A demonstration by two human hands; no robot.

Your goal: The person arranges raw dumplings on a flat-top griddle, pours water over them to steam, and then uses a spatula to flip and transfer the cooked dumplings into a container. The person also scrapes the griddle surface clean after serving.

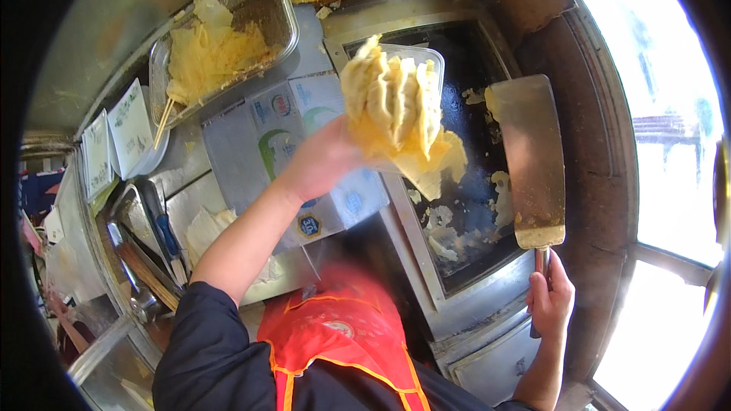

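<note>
My left hand (334, 157) holds a clear plastic container (437, 63) near the left side of a black flat griddle. Folded dumplings (394, 103) fill it, with thin yellowish crust hanging over the near edge. My fingers are mostly hidden beneath and behind the food. At the right, my right hand (551, 297) grips the handle of a wide metal spatula (534, 160). Its blade points away from me over the griddle's right edge and has food residue near the handle end. Crust scraps (442, 234) lie on the griddle surface (474, 257).
Upper left, a metal tray (291, 23) holds yellowish crust sheets (214, 51) and wooden chopsticks (164, 123). A printed cardboard sheet (240, 154) lies left of the griddle. Farther left are white patterned containers (128, 128) and a utensil tray (128, 200). A window borders the right.
</note>
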